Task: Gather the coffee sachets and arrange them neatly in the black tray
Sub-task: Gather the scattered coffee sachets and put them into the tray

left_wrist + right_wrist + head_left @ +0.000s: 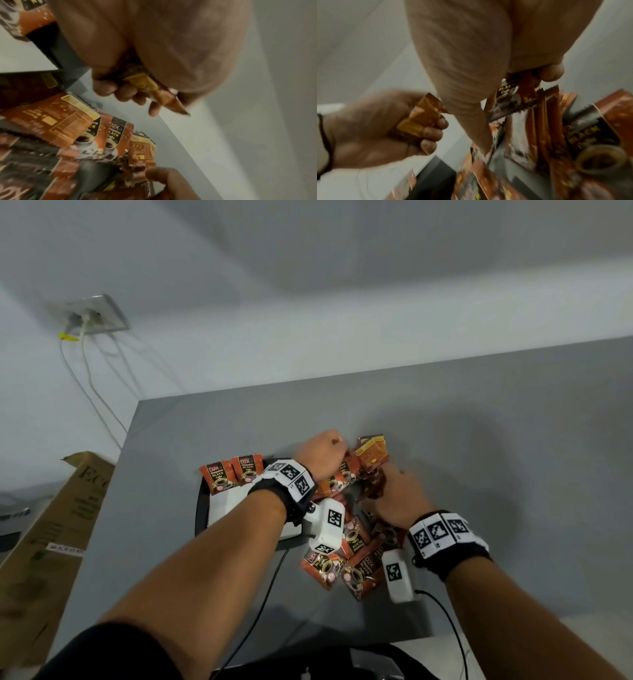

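Right now I see my left hand (322, 455) past the far edge of the black tray (201, 508), fingers (126, 93) curled round a crumpled coffee sachet (145, 82) (gold panel showing). My right hand (399, 498), just right of the tray, pinches another sachet (510, 93) at the top of the loose pile (346, 559), which spreads over the grey table (479, 440) along the tray's right side. Two sachets (233, 475) stand side by side at the tray's far left corner.
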The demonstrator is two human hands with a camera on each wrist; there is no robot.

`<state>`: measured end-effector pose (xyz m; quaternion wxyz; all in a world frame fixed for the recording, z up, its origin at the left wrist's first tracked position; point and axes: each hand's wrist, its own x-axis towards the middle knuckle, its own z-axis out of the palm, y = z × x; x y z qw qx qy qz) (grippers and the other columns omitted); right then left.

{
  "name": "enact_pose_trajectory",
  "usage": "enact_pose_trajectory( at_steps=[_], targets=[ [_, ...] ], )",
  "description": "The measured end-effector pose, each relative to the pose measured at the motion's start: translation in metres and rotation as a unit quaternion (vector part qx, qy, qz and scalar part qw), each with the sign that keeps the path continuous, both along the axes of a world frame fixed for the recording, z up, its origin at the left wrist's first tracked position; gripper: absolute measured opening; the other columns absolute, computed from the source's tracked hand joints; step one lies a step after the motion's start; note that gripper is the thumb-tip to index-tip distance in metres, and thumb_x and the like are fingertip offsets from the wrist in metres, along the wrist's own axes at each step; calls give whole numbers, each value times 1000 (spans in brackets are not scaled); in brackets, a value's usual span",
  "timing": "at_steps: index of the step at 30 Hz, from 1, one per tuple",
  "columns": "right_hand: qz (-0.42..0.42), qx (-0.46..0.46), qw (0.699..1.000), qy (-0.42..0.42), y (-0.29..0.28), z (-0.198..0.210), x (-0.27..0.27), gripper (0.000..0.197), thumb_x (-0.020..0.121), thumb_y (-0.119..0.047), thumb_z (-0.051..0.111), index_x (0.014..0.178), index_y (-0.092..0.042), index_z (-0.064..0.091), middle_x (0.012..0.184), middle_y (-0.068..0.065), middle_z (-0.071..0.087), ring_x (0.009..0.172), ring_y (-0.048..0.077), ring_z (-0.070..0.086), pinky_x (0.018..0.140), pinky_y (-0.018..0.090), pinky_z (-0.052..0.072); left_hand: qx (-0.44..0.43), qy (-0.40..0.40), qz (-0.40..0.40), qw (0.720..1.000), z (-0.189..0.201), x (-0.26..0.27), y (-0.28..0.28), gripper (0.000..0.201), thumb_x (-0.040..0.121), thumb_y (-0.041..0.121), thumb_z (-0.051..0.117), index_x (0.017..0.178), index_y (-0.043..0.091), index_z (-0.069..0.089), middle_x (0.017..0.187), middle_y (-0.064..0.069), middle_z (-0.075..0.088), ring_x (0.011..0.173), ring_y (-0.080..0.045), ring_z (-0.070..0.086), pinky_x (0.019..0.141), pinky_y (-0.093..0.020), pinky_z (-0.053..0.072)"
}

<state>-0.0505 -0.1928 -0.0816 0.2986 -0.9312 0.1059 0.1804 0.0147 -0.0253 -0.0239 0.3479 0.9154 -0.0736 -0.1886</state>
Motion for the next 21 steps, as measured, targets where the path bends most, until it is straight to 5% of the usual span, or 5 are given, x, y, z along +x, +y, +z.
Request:
enact_pose_trajectory(
  at_steps=[2,5,12,17,21],
  targets=[
    [4,-51,999,-4,4,-5,-3,67,73,-40,81,127,-24,44,122,5,52,108,30,58,94,44,53,33,26,-31,999,-3,-10,-2,44,87,56,63,109,19,56,87,7,60,80,-14,60,63,-28,45],
    [-3,-94,993,-66,6,-12,-8,63,76,-38,80,125,-24,45,123,8,51,112,32,56,94,43,50,156,15,-89,984,-17,-22,-7,65,72,40,83,121,19,47,100,1,58,87,-19,62,71,-33,55],
    [27,-127,980,-153,8,-11,-12,36,91,-17,62,123,-18,47,121,10,58,111,32,56,91,40,48,262,-35,-145,953,-43,-40,-16,33,85,15,64,117,13,57,110,-14,65,100,-33,66,83,-42,58],
    [-9,-58,991,-118,1,-1,-12,30,84,-31,67,109,-25,53,110,4,60,104,28,58,94,44,49,245,-34,-161,956,-44,-43,-18,31,87,6,58,118,13,56,109,-13,66,98,-34,66,83,-42,57],
    [-78,21,991,-104,-18,6,1,42,66,-58,58,81,-19,64,78,-3,67,74,20,67,69,36,59,204,-9,-160,966,-37,-34,-14,27,83,3,59,105,19,63,101,-4,68,90,-25,65,72,-33,55]
  ],
)
